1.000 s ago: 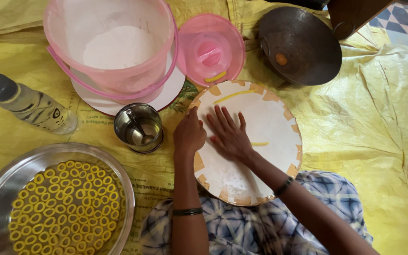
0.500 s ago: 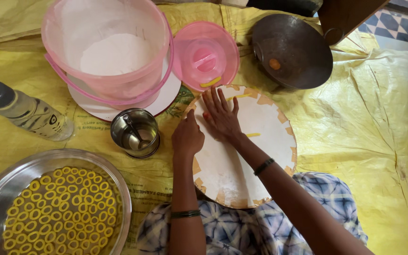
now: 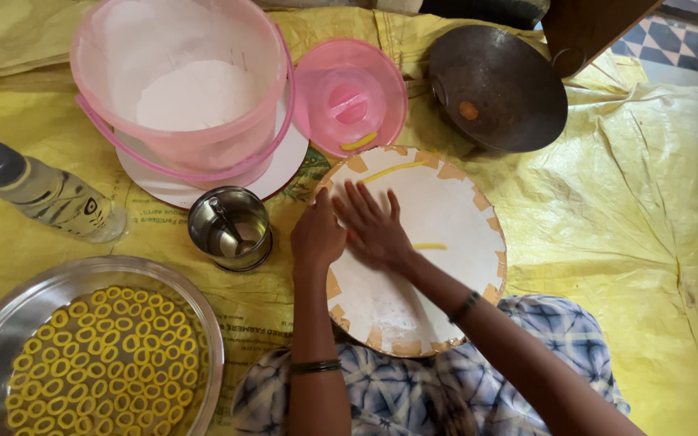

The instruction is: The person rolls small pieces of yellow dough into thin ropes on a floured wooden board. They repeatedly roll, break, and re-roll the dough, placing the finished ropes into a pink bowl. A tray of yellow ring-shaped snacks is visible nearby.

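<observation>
The right hand (image 3: 375,230) lay flat, fingers spread wide, palm down on the round white board (image 3: 446,210). The left hand (image 3: 317,236) rested beside it at the board's left edge, fingers curled loosely; whether it gripped anything could not be told. A thin yellow dough strip (image 3: 393,170) lay on the board beyond the fingertips, a short piece (image 3: 429,245) just right of the right hand. A steel cup (image 3: 229,228) stood left of the board; a steel tray (image 3: 82,355) of yellow rings sat nearer.
</observation>
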